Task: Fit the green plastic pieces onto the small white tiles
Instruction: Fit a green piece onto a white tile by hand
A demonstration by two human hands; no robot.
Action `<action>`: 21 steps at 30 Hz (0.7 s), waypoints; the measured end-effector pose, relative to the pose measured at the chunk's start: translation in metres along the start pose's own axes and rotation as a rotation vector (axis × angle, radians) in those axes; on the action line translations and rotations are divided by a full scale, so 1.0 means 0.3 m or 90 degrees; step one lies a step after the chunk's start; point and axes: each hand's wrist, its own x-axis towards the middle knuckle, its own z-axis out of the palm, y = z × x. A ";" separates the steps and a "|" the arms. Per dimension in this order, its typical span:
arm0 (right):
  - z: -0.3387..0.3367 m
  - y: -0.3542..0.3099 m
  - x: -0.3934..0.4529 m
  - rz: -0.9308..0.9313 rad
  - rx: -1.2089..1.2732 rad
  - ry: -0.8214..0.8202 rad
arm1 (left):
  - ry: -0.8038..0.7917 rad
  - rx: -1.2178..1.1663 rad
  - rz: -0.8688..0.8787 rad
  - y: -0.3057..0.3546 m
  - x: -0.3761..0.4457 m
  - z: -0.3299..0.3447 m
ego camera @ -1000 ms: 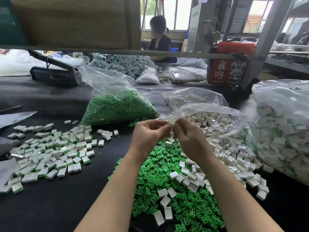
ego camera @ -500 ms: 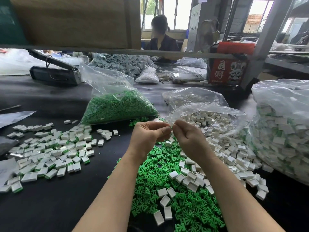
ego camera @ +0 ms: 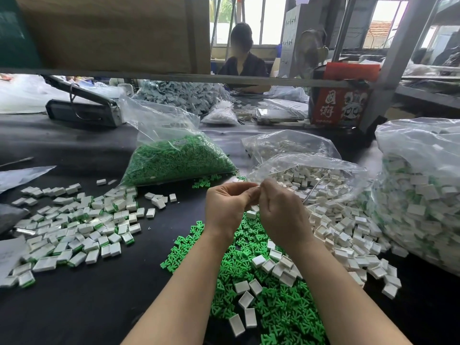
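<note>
1. Both hands meet at the centre of the frame, fingertips pressed together: the left hand (ego camera: 225, 205) and the right hand (ego camera: 281, 210) each have their fingers curled in, pinching something small between them. What they hold is hidden by the fingers, so I cannot tell which piece it is.
2. Directly below the hands, a loose heap of green plastic pieces (ego camera: 273, 312) spreads toward the lower centre of the frame on the black table (ego camera: 74, 314).
3. White tiles (ego camera: 348, 240) spill from an open clear bag (ego camera: 308, 168) at centre right, and some lie on top of the green heap.
4. At the left of the frame sits a pile of white-and-green tiles (ego camera: 74, 227).
5. A bag of green pieces (ego camera: 174, 158) rests above centre, and a big bag of tiles (ego camera: 423, 190) fills the right edge.
6. Another person (ego camera: 242, 58) sits at the top centre, behind the shelf rail.
</note>
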 end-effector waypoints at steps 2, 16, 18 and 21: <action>-0.004 -0.016 0.000 -0.009 -0.024 -0.013 | 0.008 0.006 0.006 0.000 0.005 -0.002; 0.012 -0.047 0.028 0.180 0.211 -0.097 | -0.029 0.023 0.014 0.007 0.016 -0.044; 0.007 -0.040 0.035 0.247 0.356 -0.083 | -0.045 -0.005 0.008 0.016 0.014 -0.045; -0.002 -0.031 0.038 0.359 0.500 -0.075 | -0.040 0.012 0.002 0.020 0.015 -0.045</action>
